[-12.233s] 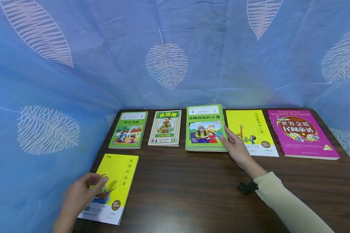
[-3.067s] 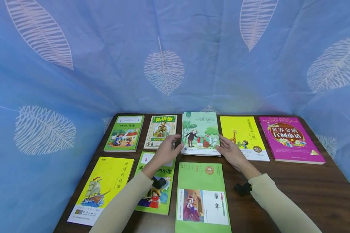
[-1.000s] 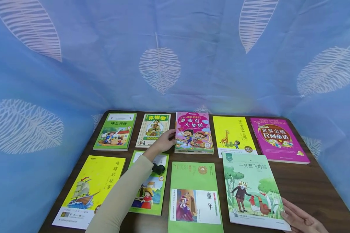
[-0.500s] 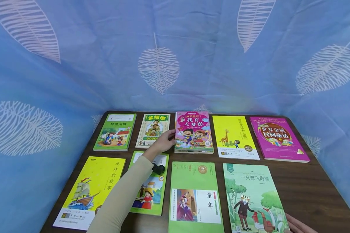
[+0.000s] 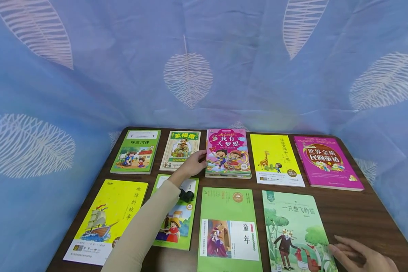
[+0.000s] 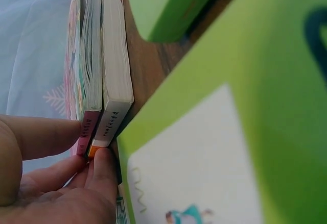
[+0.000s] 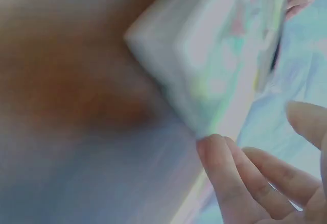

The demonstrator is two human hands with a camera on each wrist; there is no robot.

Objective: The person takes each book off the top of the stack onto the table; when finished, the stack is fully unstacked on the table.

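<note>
In the head view, my left hand [image 5: 192, 164] is at the left edge of a pink book [image 5: 226, 153], which lies on top of a stack at the back middle. Up close in the left wrist view, my thumb and fingertips touch the spines of the pink book [image 6: 88, 127] and a thicker book [image 6: 108, 117] beneath it. At the front right lies a light green book [image 5: 297, 234] with a cat in a suit on its cover. Beside its right edge is my right hand [image 5: 363, 257], fingers extended, thumb apart. Whether a fingertip still touches its corner, I cannot tell.
Along the back lie a green book [image 5: 136, 152], a cream book [image 5: 180, 147], a yellow giraffe book [image 5: 275, 160] and a magenta book [image 5: 326, 162]. In front lie a yellow ship book [image 5: 105, 219], a green book [image 5: 176, 226] under my left arm, and a green-and-white book [image 5: 229, 206].
The light green book went from the stack to the front right, uncovering the pink book. My right hand has come off it, fingers spread. My left hand stays at the stack's left edge.
</note>
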